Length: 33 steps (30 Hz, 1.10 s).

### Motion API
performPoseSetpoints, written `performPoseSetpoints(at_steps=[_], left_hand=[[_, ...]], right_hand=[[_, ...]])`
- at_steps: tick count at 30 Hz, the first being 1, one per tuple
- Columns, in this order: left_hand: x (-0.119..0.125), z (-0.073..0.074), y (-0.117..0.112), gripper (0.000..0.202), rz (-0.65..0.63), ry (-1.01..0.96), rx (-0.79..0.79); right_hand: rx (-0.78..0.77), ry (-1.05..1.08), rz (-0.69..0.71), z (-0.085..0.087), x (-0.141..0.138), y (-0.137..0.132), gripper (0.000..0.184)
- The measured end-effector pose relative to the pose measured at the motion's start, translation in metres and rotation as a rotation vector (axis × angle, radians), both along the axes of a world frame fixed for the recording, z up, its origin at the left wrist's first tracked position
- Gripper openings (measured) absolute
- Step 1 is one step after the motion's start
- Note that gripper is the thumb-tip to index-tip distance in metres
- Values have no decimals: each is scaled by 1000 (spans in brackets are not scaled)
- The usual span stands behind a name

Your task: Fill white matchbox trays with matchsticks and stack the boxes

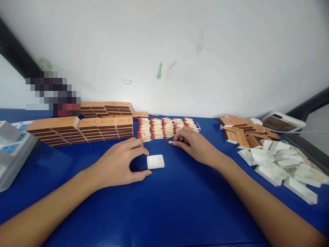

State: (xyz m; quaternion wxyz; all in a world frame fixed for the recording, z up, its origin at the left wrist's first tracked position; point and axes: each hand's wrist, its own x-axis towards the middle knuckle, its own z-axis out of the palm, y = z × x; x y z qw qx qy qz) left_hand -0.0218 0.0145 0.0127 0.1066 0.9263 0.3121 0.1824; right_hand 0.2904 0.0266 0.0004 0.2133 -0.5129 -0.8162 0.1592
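My left hand (120, 164) rests on the blue table (164, 206), its thumb and fingers curved around the left end of a small white inner matchbox tray (155, 161), touching it. My right hand (194, 144) reaches forward to the row of red-tipped matches (164, 128), its fingertips pinched on a few matches (171, 141) at the front of the row.
Stacks of orange matchboxes (84, 128) stand at the back left. A heap of orange outer sleeves (244, 132) and a pile of white inner trays (280, 164) lie on the right. A white power strip (11, 151) sits at the left edge. A white wall rises behind.
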Motion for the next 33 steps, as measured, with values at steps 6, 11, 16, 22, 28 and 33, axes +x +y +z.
performPoseSetpoints(at_steps=[6,11,16,22,28,33], left_hand=[[-1,0,-1,28,-11,1,-30],[2,-5,-4,25,-16,-46,-43],[3,-5,-6,25,-20,-57,-16],[4,-4,-5,24,-13,-61,-5],[4,-6,-5,24,-15,-53,5],[5,-5,-6,24,-15,-53,15]], right_hand=[[-42,-29,14,5,2,-5,16],[-27,16,46,7,-5,-13,19],[2,-11,22,8,-8,-15,14],[-24,-35,43,6,-5,-13,17],[-28,-42,27,6,-6,-14,15],[-38,-42,24,6,-5,-13,16]])
